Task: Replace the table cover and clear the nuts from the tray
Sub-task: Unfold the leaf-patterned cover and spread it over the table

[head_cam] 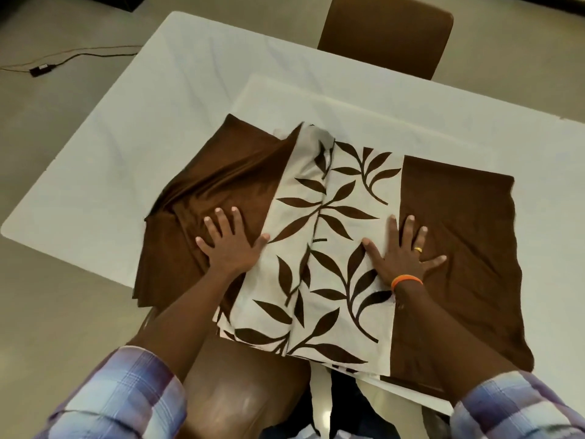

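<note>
Surface: white sheet-draped rectangular table (177, 99) is filling the upper frame, standing on a grey floor (47, 296).
Task cloth: folded brown fabric table cover with a cream centre panel of brown leaf print (342, 248) is lying on the near half of the table, its near edge hanging over the table's edge.
Cloth condition: the left brown band is bunching into ridges beside the cream panel; the right brown band is lying flatter, with shallow creases.
Left hand: left hand (229, 243) is pressing palm-down on the left brown band, fingers spread and extended, thumb touching the cream panel's edge; gripping nothing.
Right hand: right hand (402, 251) is resting flat across the seam between cream panel and right brown band, fingers fanned, thumb on the cream; gripping nothing.
Arms: both forearms are reaching forward from rolled plaid shirt sleeves (126, 394).
Adornments: gold ring (418, 249) is sitting on a right finger; orange wristband (406, 281) is circling the right wrist.
Seating: brown glossy chair (240, 391) is standing at the near edge; a second brown chair (386, 36) is standing at the far edge.
Floor item: black cable with adapter (41, 70) is lying at upper left.
</note>
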Demonstrator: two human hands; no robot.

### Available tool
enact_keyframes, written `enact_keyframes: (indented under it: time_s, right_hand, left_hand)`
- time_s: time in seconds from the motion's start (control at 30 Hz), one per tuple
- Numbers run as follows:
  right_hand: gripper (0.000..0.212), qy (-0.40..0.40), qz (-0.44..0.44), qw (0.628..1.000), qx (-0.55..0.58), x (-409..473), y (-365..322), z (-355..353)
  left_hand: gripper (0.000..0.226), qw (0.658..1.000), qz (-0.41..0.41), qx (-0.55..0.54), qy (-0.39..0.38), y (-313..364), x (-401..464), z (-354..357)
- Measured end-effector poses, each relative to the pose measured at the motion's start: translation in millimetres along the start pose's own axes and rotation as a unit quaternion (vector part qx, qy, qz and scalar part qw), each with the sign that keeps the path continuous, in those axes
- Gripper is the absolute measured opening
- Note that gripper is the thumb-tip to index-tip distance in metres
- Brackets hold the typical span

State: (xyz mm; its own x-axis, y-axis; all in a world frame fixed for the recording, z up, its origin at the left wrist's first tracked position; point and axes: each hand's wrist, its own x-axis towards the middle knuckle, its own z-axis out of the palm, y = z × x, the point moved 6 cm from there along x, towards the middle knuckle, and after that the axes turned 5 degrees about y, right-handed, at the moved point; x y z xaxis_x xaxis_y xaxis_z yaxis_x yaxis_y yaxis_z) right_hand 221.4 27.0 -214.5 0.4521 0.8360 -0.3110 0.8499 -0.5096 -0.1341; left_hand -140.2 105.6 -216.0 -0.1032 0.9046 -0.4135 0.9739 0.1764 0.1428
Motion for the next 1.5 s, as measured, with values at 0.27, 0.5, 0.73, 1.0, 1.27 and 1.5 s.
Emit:
enact_keyframes:
  time_s: [0.27, 0.5, 0.73, 1.0, 1.27, 1.5]
  right_hand:
    - [0.086, -0.038, 0.066, 0.997, -0.007, 19, 112, -25]
    - [0.071, -0.017, 0.105, 0.994, 0.008, 30, 130, -36]
    - [0.073, 0.024, -0.037, 0.999, -0.026, -1, 47, 5]
    - [0.077, 0.040, -0.037, 0.998, -0.039, 8, 53, 7]
    - [0.077, 0.007, -0.028, 0.999, -0.040, 16, 50, 6]
    - [0.070, 0.005, -0.071, 0.996, -0.044, -20, 11, 5]
  left_hand:
    - [0.107, 0.998, -0.031, 0.025, -0.045, -12, 21, -18]
    - [0.077, 0.998, -0.013, 0.031, 0.054, 54, -5, -19]
    - [0.099, 0.998, -0.035, -0.047, -0.027, 91, -26, 29]
    - [0.103, 0.997, -0.042, 0.009, -0.064, 23, 39, -24]
    - [0.097, 0.997, -0.008, 0.051, -0.064, -7, 57, -32]
    - [0.050, 0.938, 0.333, 0.006, 0.095, 114, -77, 8]
